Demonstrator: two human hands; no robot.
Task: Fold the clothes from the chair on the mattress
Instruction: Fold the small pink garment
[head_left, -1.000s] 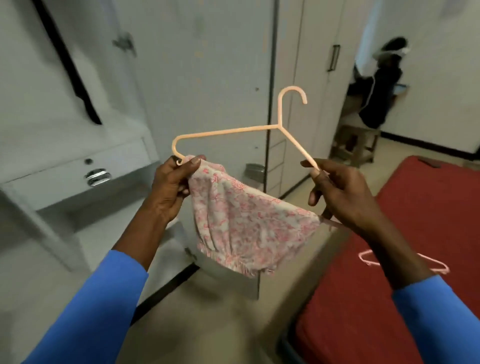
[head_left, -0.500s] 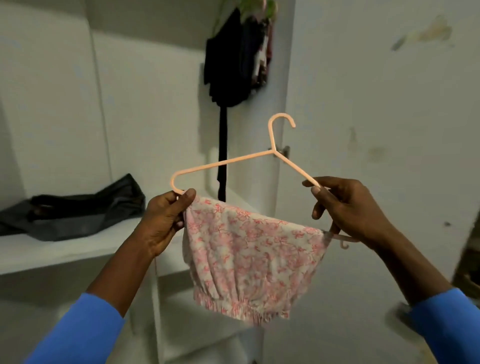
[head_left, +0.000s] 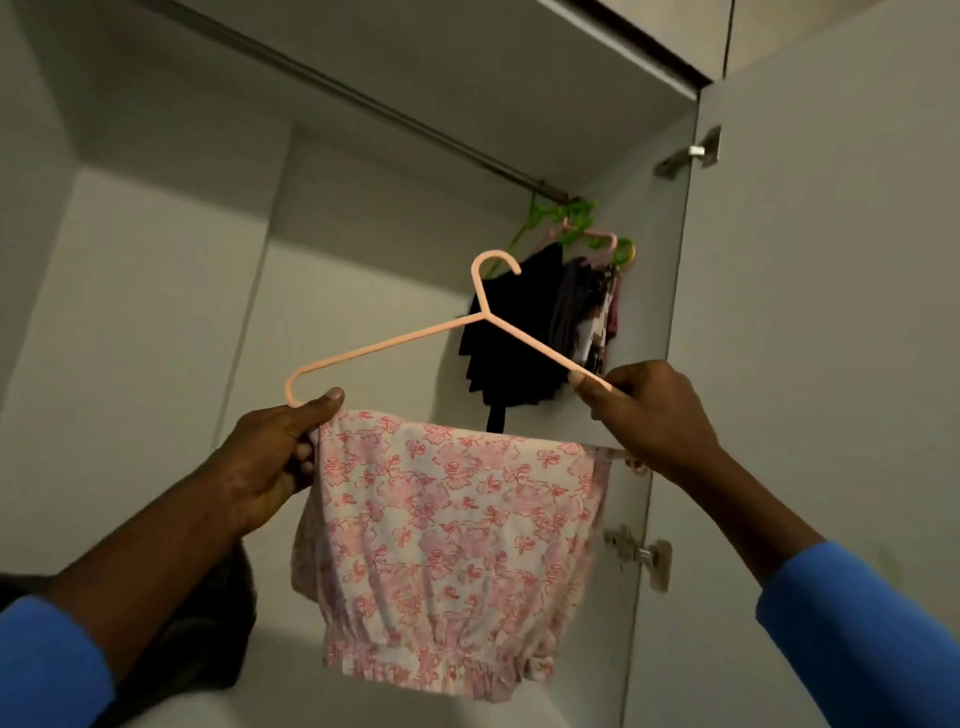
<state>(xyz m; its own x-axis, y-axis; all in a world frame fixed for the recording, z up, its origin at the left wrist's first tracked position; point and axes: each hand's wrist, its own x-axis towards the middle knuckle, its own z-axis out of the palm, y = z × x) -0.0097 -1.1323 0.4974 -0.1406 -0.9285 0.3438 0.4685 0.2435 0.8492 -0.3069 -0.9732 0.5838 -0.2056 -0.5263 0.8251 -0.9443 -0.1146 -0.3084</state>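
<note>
Inside grey wardrobe (head_left: 156, 286): pale pink plastic hanger (head_left: 395, 340) held up, hook uppermost, below the metal rail (head_left: 363, 101).
Garment: pink floral cotton garment (head_left: 447, 545) draped over the hanger's bottom bar, gathered hem hanging down.
Left hand (head_left: 270, 457): pinches the hanger's left corner, thumb on top.
Right hand (head_left: 649, 415): fingers curled round the hanger's right arm.
Rail, right end: dark clothes (head_left: 514, 353) on green and pink hangers (head_left: 571, 218).

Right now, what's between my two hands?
In the head view, the floral garment draped over the pink hanger, which the left hand and right hand hold.
</note>
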